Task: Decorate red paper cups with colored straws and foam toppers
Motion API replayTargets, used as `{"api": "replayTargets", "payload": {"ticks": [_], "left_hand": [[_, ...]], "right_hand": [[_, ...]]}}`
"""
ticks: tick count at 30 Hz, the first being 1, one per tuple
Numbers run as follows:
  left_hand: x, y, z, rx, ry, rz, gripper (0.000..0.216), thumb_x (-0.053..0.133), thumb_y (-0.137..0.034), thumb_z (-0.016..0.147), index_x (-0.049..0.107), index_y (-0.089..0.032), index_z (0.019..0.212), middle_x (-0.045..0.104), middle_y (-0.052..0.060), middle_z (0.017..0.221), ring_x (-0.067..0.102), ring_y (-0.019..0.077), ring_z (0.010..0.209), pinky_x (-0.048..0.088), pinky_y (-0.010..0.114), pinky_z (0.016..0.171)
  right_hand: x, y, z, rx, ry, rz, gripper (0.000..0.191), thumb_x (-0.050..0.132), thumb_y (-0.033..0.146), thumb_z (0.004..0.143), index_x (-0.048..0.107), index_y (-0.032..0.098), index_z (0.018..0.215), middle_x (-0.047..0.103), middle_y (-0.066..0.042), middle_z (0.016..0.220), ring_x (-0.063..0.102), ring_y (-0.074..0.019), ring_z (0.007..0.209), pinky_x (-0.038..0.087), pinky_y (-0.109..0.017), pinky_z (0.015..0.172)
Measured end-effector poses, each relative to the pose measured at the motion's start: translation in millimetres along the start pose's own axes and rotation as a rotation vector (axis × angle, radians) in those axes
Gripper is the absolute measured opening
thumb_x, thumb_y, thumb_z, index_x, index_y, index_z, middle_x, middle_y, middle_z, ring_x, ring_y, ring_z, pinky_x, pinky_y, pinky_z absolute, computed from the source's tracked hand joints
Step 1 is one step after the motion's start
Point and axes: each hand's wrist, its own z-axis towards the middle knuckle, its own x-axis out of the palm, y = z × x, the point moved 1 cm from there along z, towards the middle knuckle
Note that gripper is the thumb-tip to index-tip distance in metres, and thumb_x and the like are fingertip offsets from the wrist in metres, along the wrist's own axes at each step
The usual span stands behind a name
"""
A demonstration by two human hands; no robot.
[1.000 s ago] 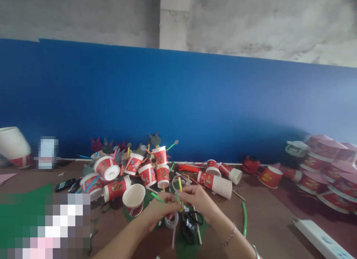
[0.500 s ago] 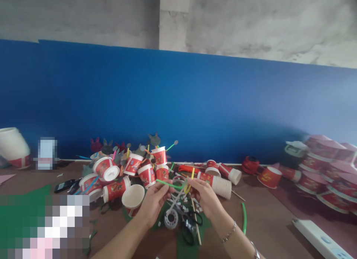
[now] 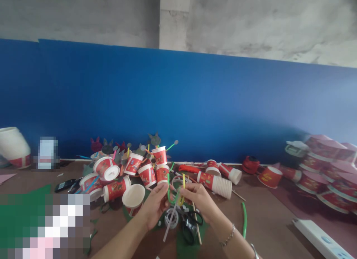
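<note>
My left hand [image 3: 154,206] and my right hand [image 3: 196,200] meet over the brown table [image 3: 267,218], both pinched on a small bundle of thin straws. A green straw [image 3: 168,188] and a yellow straw [image 3: 183,184] stick up between the fingers, and a pale straw [image 3: 169,223] hangs down below them. Under the hands lie a roll of clear tape [image 3: 170,218] and black scissors [image 3: 191,225] on green paper [image 3: 185,248]. An open white cup [image 3: 134,197] lies just left of my left hand.
A heap of red paper cups [image 3: 131,169] with straw and paper decorations sits behind the hands. A sleeve of stacked cups [image 3: 216,182] lies to the right, with red bowls [image 3: 326,169] at the far right. A blue board [image 3: 178,102] backs the table. A white strip [image 3: 320,238] lies at the lower right.
The green straw has swung from lying sideways to standing upright. Both hands have dropped slightly and drawn closer together, and the pale straw now hangs lower.
</note>
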Motion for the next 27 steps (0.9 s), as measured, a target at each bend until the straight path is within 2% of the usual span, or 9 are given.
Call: {"api": "replayTargets", "payload": {"ticks": [3,7,11,16,27], "left_hand": [[1.1,2.9,-0.5,-0.011,0.009,0.064,0.046,0.078,-0.054,0.058,0.062,-0.015,0.075,0.049,-0.007,0.048,0.037,0.0035,0.044,0.023,0.016,0.044],[2.8,3.6,-1.7,-0.01,0.007,0.135,0.046,0.078,-0.054,0.058,0.059,-0.016,0.076,0.046,-0.008,0.044,0.033,0.0037,0.042,0.02,0.017,0.044],[3.1,1.2,-1.3,-0.029,0.023,0.153,0.041,0.079,-0.046,0.06,0.053,-0.018,0.074,0.05,-0.008,0.045,0.036,0.0044,0.041,0.02,0.017,0.045],[3.2,0.0,-0.3,-0.046,0.035,0.153,0.044,0.079,-0.047,0.058,0.047,-0.018,0.063,0.049,-0.007,0.045,0.039,0.0054,0.044,0.024,0.018,0.046],[1.1,2.0,2.5,-0.043,0.006,0.202,0.044,0.078,-0.047,0.06,0.045,-0.018,0.059,0.049,-0.007,0.044,0.039,0.0055,0.042,0.024,0.018,0.045]], "right_hand": [[3.9,2.2,-2.1,-0.008,0.035,-0.041,0.039,0.069,0.052,0.069,0.065,0.014,0.061,0.043,0.004,0.05,0.028,-0.0075,0.05,0.019,-0.024,0.049],[6.4,0.6,-1.8,-0.014,0.045,-0.116,0.04,0.069,0.049,0.069,0.058,0.015,0.051,0.038,0.005,0.047,0.028,-0.0073,0.049,0.019,-0.024,0.048],[5.3,-3.4,0.6,-0.014,0.039,-0.113,0.035,0.069,0.046,0.069,0.062,0.014,0.054,0.044,0.004,0.048,0.032,-0.0076,0.048,0.023,-0.023,0.048],[5.4,-1.4,0.3,-0.021,0.046,-0.102,0.031,0.07,0.043,0.068,0.065,0.015,0.058,0.049,0.003,0.051,0.039,-0.0089,0.05,0.029,-0.023,0.05],[12.8,-11.6,2.4,0.048,-0.025,-0.072,0.042,0.068,0.055,0.066,0.055,0.016,0.057,0.05,0.003,0.049,0.044,-0.009,0.047,0.035,-0.022,0.047]]}}
